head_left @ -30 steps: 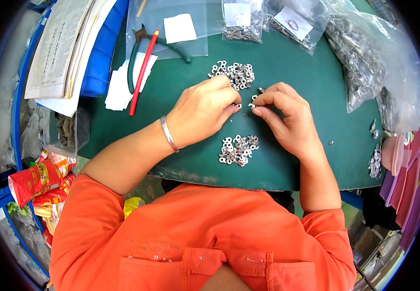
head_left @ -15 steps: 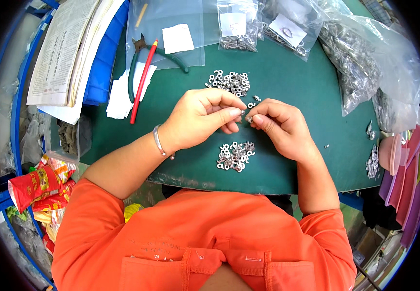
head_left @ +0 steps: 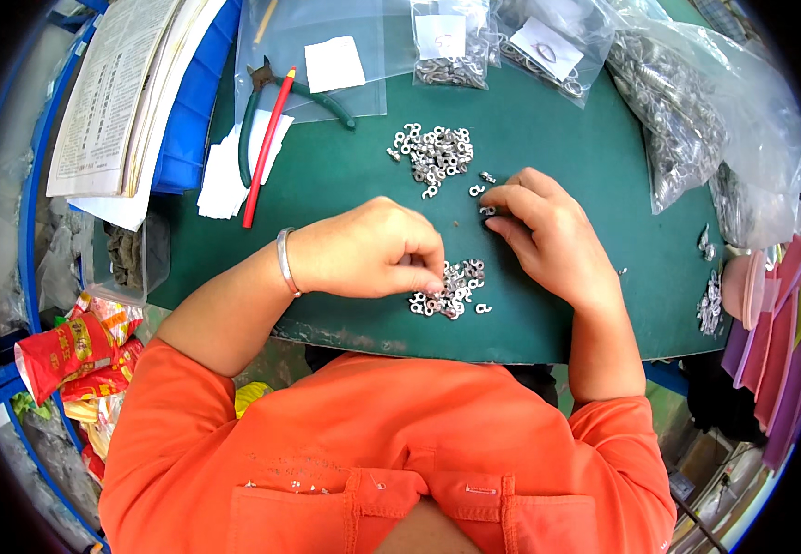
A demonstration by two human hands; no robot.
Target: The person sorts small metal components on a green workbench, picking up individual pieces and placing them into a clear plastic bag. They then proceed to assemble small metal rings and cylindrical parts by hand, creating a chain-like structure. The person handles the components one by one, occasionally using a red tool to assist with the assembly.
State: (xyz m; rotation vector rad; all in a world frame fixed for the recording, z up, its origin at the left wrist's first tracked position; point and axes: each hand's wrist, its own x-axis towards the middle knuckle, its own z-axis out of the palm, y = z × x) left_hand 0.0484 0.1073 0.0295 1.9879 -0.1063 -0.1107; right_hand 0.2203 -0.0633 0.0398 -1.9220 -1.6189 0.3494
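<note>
My left hand [head_left: 368,251], a bracelet on its wrist, hangs over the left side of the near pile of small silver metal hooks [head_left: 456,294]. Its thumb and fingers are closed together, and whatever sits between the tips is hidden. Further right, my right hand [head_left: 548,231] has thumb and forefinger around one small metal hook [head_left: 487,210]. Just beyond those fingertips lie a loose hook [head_left: 476,190] and a small metal piece [head_left: 486,176]. A second pile of hooks [head_left: 439,155] rests farther back.
Green-handled cutters [head_left: 313,97] and a red pencil [head_left: 268,148] lie at the back left, beside a blue bin [head_left: 193,134]. Clear bags of metal parts [head_left: 673,111] stand along the back right. Another small heap of metal parts [head_left: 710,305] lies at the right edge.
My left hand has come away from my right hand, down to the near pile. The right hand has shifted slightly right. A loose hook now lies beside the near pile.
</note>
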